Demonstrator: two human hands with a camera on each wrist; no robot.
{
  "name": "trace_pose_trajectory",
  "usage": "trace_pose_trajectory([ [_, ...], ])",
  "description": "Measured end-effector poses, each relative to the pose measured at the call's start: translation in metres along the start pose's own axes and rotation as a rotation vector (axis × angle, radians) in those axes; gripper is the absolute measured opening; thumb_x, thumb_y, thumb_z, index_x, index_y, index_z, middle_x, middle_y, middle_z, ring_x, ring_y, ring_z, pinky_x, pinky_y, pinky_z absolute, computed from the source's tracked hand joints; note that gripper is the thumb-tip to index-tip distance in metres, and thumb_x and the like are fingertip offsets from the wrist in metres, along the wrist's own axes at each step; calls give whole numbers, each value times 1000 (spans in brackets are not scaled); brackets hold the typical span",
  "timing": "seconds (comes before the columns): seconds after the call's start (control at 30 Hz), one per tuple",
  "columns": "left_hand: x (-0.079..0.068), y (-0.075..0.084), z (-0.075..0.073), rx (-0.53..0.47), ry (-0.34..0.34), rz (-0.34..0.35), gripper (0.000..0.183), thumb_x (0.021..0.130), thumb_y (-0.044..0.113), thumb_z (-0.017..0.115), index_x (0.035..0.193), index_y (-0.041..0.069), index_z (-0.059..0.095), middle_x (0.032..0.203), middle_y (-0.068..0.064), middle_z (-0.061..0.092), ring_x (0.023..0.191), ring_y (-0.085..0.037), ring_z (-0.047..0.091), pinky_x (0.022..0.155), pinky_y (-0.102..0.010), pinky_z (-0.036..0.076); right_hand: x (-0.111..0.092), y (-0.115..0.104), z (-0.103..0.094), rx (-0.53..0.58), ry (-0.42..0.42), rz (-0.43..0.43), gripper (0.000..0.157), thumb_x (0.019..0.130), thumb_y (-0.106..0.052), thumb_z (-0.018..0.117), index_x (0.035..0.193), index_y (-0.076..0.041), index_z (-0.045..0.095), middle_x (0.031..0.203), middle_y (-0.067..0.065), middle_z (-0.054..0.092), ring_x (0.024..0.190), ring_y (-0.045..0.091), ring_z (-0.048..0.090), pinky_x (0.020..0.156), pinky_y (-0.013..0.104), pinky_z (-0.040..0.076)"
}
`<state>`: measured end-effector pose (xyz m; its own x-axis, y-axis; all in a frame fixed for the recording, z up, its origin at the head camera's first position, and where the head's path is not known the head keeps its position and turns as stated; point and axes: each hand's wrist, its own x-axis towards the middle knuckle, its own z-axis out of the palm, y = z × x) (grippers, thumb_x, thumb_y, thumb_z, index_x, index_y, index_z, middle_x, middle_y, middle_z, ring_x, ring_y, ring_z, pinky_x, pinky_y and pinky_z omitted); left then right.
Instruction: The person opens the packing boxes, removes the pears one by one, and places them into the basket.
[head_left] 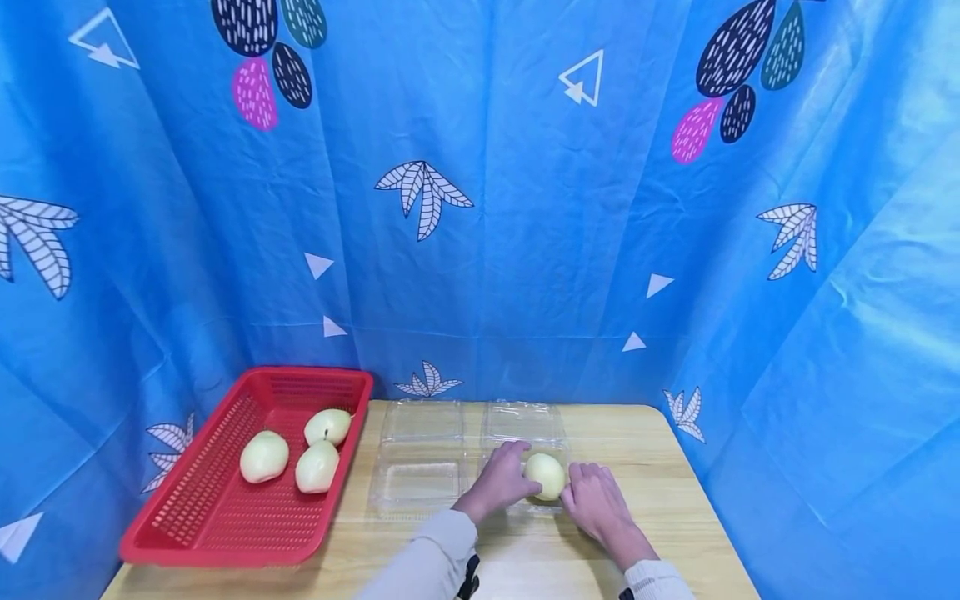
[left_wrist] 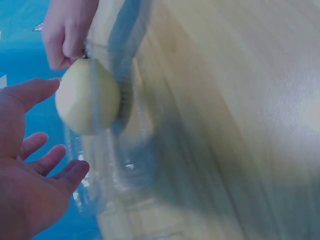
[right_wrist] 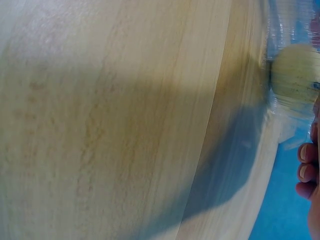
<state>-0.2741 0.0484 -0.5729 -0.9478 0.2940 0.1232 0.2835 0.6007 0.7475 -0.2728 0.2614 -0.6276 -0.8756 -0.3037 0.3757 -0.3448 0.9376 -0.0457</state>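
Note:
A pale yellow pear (head_left: 544,477) sits in the near half of an opened clear plastic clamshell box (head_left: 522,425). My left hand (head_left: 504,477) is on the pear's left side, fingers spread and one digit at its skin. In the left wrist view, that digit reaches the pear (left_wrist: 87,97) while the other fingers stay apart, near the box wall. On the pear's right side, my right hand (head_left: 597,500) has its fingers curled and pinches the pear at its stem end. The right wrist view shows its curled fingers (right_wrist: 307,170) just under the pear (right_wrist: 295,80).
A second opened clear clamshell box (head_left: 420,479) stands to the left. Farther left, a red plastic basket (head_left: 247,533) holds three more pears (head_left: 264,457). Blue patterned curtain (head_left: 480,250) encloses the wooden table (head_left: 645,450) at the back and sides.

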Motion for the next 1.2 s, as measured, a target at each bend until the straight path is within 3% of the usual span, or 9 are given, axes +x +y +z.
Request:
trace_pose_trajectory([
  [0.2,0,0,13,-54,16,-8,75,72,16,88,136,-6,57,133,-24,60,111,-36,64,98,-53,56,-1,0,0,-2,2,-3,21,90,-21,61,77,-19,44,67,-4,44,68,16,46,69,31,38],
  [0.4,3,-2,24,-95,34,-64,77,73,19,87,138,-7,54,130,-24,59,101,-33,65,89,-48,60,-1,-1,-1,-18,-3,-9,20,90,-21,60,78,-19,44,68,-4,43,69,16,46,70,31,39],
  [0.6,7,-2,29,-150,35,-105,76,76,23,85,138,-8,54,123,-22,61,94,-26,62,77,-39,57,-1,0,-2,-19,-2,-8,20,91,-21,60,78,-19,45,68,-4,43,69,16,47,70,31,39],
  [0.83,9,4,30,-219,34,-138,74,77,19,85,136,-11,53,113,-21,64,90,-26,62,76,-37,56,0,0,-1,-12,7,-15,21,91,-22,61,78,-19,45,68,-4,44,69,17,48,70,32,40],
  [1.2,11,6,34,-220,32,-189,83,73,23,89,139,-10,50,109,-21,69,90,-27,65,77,-39,56,0,1,-1,-41,0,-19,22,92,-27,63,80,-19,47,68,-5,45,69,16,46,69,30,38],
])
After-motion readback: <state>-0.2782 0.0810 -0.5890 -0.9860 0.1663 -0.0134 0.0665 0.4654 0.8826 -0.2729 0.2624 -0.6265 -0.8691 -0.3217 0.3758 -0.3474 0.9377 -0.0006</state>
